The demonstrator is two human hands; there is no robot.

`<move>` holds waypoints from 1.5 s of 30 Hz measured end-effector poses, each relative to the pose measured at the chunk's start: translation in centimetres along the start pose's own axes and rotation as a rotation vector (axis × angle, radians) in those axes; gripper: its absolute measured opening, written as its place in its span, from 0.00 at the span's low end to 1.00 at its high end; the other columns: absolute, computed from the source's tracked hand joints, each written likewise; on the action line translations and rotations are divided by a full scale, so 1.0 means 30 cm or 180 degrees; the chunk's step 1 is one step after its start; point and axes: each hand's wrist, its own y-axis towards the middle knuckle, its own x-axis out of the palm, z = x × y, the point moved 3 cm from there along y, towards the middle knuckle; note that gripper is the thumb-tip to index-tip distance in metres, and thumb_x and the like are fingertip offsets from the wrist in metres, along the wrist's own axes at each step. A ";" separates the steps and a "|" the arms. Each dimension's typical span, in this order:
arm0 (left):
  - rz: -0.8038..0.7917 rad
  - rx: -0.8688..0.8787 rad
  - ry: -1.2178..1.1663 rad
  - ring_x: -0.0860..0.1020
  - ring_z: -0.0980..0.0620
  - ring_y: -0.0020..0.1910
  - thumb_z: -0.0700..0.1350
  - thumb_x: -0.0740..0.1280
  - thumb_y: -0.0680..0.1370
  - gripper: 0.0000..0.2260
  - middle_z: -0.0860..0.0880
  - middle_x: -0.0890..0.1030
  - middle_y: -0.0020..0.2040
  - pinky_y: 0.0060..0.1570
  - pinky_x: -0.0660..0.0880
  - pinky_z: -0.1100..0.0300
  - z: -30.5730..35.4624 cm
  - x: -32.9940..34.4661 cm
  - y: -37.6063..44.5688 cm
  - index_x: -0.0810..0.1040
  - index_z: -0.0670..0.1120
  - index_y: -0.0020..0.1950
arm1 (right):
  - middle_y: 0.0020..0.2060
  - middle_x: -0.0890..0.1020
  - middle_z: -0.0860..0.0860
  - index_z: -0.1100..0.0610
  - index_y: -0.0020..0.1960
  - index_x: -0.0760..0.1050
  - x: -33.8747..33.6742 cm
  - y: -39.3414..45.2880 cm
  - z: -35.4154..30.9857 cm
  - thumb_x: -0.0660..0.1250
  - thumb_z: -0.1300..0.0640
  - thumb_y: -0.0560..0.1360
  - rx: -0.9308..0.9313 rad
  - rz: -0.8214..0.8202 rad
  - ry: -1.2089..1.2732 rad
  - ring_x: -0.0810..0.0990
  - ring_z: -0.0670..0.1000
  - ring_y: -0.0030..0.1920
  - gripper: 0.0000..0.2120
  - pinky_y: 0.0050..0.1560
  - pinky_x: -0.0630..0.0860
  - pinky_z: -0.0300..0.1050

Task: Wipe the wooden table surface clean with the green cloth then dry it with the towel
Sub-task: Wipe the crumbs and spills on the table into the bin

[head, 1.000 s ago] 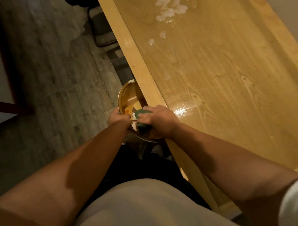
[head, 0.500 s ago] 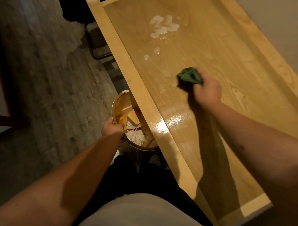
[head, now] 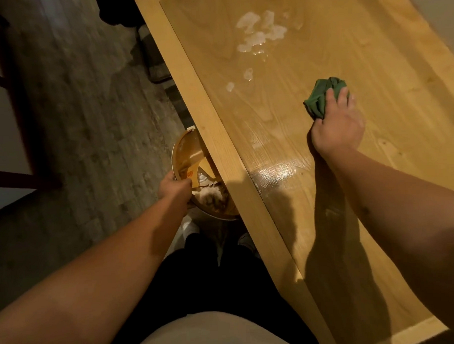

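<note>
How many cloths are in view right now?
1: the green cloth lies bunched on the wooden table, pressed under the right hand. No towel shows; it may be out of frame.

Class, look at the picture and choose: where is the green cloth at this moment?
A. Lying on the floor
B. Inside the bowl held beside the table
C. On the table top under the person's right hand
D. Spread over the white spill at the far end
C: the green cloth lies bunched on the wooden table with the right hand pressing on it, apart from the white spill, while the left hand holds the bowl.
</note>
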 end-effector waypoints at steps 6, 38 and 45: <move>-0.0019 -0.0019 -0.0012 0.85 0.41 0.47 0.37 0.69 0.75 0.13 0.44 0.85 0.49 0.40 0.85 0.40 0.034 -0.005 0.020 0.82 0.54 0.53 | 0.80 0.55 0.55 0.52 0.81 0.53 0.038 -0.033 -0.181 0.60 0.53 0.78 -0.0439 -0.0127 -0.0033 0.54 0.58 0.79 0.33 0.72 0.61 0.59; -0.0485 0.0181 0.0101 0.82 0.37 0.52 0.38 0.66 0.77 0.16 0.43 0.82 0.54 0.46 0.83 0.35 0.252 -0.111 0.222 0.79 0.57 0.57 | 0.81 0.54 0.53 0.49 0.80 0.52 0.162 -0.331 -0.679 0.66 0.55 0.77 -0.0645 -0.0650 0.0088 0.55 0.58 0.79 0.36 0.72 0.63 0.58; -0.0554 0.0329 0.0330 0.82 0.38 0.55 0.38 0.67 0.77 0.18 0.43 0.83 0.57 0.55 0.82 0.39 0.291 -0.134 0.254 0.80 0.51 0.65 | 0.80 0.57 0.53 0.50 0.80 0.55 0.172 -0.374 -0.767 0.67 0.61 0.76 -0.0583 -0.0600 0.0110 0.56 0.59 0.78 0.36 0.74 0.60 0.56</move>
